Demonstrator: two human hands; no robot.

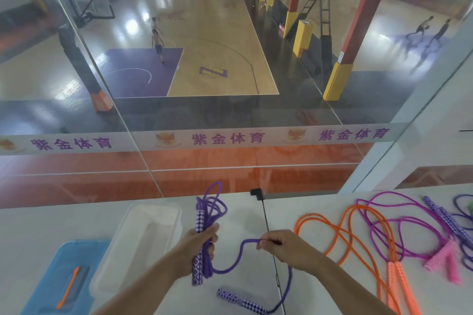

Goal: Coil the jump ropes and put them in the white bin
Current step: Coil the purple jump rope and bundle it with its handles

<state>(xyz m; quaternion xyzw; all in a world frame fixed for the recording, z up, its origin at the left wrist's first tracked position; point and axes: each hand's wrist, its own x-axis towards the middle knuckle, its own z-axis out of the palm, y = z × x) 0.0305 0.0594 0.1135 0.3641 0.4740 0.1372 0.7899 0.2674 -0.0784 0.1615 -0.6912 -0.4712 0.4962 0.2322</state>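
My left hand [198, 244] grips a purple jump rope [208, 208] by one patterned handle together with several coiled loops that stick up above the fist. My right hand [282, 247] pinches the loose strand of the same rope a short way to the right. The rope's other handle [240, 302] lies on the white table near the front edge. The white bin [122, 258] stands just left of my left hand, with nothing inside. An orange rope [358, 238], a magenta rope with pink handles [409, 222] and another purple rope [445, 217] lie loose on the right.
A blue lid [46, 286] with an orange stick on it lies at the front left. A glass wall [230, 110] stands right behind the table and looks onto a basketball court below. A dark seam [267, 225] runs between two tabletops.
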